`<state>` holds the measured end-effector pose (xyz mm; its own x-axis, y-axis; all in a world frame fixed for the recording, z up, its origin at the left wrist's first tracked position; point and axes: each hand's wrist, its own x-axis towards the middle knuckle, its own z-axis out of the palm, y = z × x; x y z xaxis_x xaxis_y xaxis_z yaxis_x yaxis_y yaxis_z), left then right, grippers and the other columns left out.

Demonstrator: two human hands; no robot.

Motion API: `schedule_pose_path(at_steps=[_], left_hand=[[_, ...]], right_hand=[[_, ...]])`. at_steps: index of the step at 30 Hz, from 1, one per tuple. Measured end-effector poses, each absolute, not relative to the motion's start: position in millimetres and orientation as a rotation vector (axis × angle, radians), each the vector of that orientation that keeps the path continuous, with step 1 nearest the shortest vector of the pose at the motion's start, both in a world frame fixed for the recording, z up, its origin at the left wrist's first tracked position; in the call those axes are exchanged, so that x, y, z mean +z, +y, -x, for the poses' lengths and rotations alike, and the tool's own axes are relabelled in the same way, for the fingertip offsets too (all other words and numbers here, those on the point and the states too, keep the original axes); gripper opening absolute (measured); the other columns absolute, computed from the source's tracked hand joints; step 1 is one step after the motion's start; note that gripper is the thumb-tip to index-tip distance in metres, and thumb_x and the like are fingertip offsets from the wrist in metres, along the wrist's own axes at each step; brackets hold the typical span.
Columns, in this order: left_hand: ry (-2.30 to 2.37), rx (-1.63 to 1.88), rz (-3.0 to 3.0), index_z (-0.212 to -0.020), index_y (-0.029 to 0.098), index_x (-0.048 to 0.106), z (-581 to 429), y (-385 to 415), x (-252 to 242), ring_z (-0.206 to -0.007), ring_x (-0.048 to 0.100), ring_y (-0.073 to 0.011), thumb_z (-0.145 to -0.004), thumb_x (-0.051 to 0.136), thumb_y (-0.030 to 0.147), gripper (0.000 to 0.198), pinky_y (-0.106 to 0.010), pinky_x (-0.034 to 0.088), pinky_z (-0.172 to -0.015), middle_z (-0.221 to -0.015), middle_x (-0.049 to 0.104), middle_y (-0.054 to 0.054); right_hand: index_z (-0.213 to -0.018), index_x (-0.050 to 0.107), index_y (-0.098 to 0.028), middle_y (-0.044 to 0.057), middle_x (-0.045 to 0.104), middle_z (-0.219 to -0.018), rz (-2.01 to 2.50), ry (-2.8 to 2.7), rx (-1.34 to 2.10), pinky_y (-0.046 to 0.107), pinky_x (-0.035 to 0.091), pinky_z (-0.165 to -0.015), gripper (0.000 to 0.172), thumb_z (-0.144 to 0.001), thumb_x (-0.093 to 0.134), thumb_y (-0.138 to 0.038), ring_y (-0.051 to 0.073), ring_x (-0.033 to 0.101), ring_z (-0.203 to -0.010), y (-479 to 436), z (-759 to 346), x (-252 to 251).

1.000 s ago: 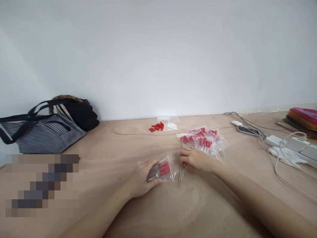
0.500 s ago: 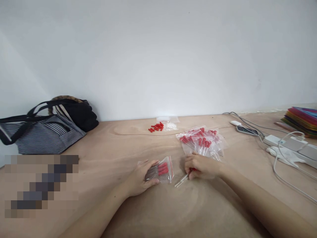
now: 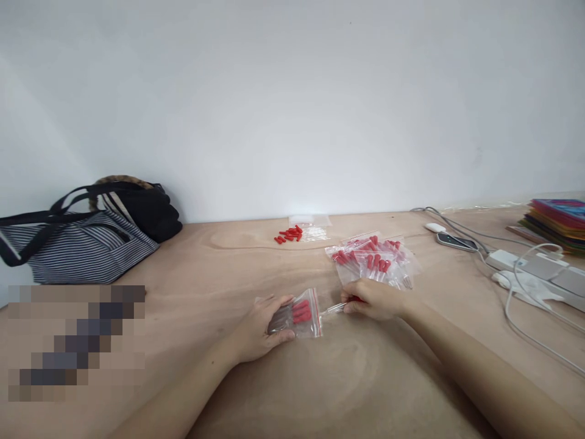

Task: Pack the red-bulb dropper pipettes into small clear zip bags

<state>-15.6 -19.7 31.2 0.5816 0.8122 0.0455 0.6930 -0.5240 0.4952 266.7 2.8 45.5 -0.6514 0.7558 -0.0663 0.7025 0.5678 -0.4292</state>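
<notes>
My left hand [image 3: 265, 329] grips a small clear zip bag [image 3: 316, 326] from its left side, thumb below and fingers above. Inside that bag lie several droppers with red rubber bulbs [image 3: 301, 311]. The bag's red-striped mouth faces right. Fingers curled, my right hand [image 3: 372, 299] holds glass droppers [image 3: 336, 309], whose clear tips point left at the bag's mouth; a bit of red bulb shows between the fingers. How many it holds I cannot tell. Just beyond this hand is a pile of zip bags [image 3: 377, 256] filled with red-bulbed droppers.
Loose red rubber bulbs [image 3: 290, 233] and clear glass tubes [image 3: 314, 233] lie near the wall. A striped bag [image 3: 91, 247] stands at left. To the right are a phone [image 3: 456, 242], a power strip [image 3: 543, 271] with cables, and a stack of coloured sheets [image 3: 555, 225].
My right hand has moved slightly up, and the droppers in it have swung from slanting down-left to nearly level at the bag's mouth. My left hand and its bag have stayed put.
</notes>
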Motion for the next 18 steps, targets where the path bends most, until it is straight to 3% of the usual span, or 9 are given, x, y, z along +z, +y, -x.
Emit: schedule_pose_path(at_steps=[18], left_hand=[[1.227,0.379,-2.415,-0.121,0.024,0.043,13.6,-19.2,30.5,-0.109,0.047,-0.0257,-0.078,0.054,0.037,0.046,-0.043,0.035,-0.094,-0.123,0.051,-0.006]], right_hand=[[-0.079,0.057,-0.017,0.004,0.063,-0.077,1.226,-2.609,0.516,0.024,0.034,-0.059,0.012,-0.081,0.046,-0.022,0.015,0.054,-0.068,-3.7,-261.2,52.6]])
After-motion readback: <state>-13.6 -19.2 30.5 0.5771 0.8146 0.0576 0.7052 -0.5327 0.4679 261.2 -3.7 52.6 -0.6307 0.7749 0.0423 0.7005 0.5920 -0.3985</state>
